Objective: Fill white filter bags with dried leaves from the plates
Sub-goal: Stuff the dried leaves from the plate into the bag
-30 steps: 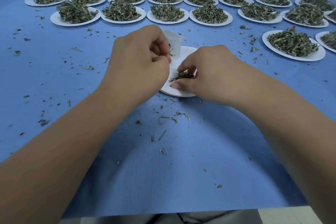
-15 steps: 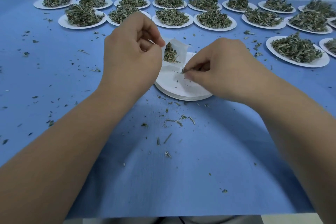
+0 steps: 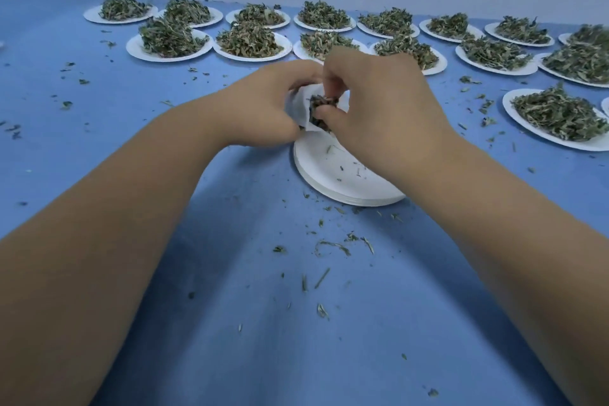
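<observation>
My left hand [image 3: 263, 109] grips a white filter bag [image 3: 300, 110] just above the far rim of a stack of nearly bare white plates [image 3: 333, 175]. Dark dried leaves [image 3: 321, 105] show in the bag's open mouth. My right hand [image 3: 379, 109] is against the bag from the right, its fingertips curled and pinching leaves at the opening. Most of the bag is hidden behind both hands.
Several white plates heaped with dried leaves [image 3: 250, 43] stand in two rows along the far edge of the blue table [image 3: 329, 323], with more at the right [image 3: 557, 115]. Loose leaf crumbs [image 3: 333, 245] lie scattered on the cloth near the plate stack.
My right hand rose from the plate stack with a pinch of leaves and came to the bag's mouth. The left hand keeps holding the bag, and the two hands are now together.
</observation>
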